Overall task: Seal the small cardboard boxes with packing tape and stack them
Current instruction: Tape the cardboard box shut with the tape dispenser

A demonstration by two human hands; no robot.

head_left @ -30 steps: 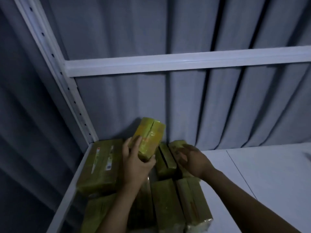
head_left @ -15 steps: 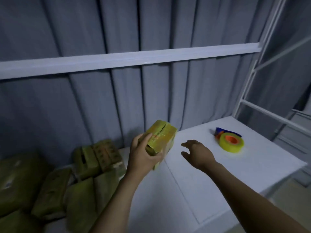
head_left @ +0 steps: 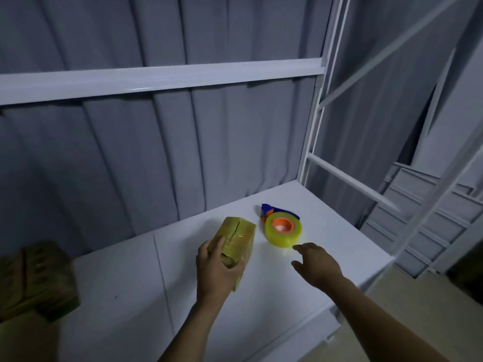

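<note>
My left hand (head_left: 218, 267) grips the near end of a small yellowish cardboard box (head_left: 236, 239), which is on or just above the white shelf (head_left: 125, 283); a seam runs along the box's top face. Just right of the box lies a roll of clear packing tape (head_left: 283, 231) with an orange core, in a blue dispenser (head_left: 270, 209). My right hand (head_left: 315, 262) hovers open a little in front of the tape roll, fingers spread, holding nothing.
More cardboard boxes (head_left: 34, 280) are piled at the left edge of the shelf. Grey curtain hangs behind. A white rack upright (head_left: 317, 105) and crossbars stand at the right; the shelf's right edge (head_left: 376, 273) drops to the floor.
The view has swung right, away from the box pile. My left hand has carried the box rightward and down beside the tape roll. My right hand has moved toward the tape roll.
</note>
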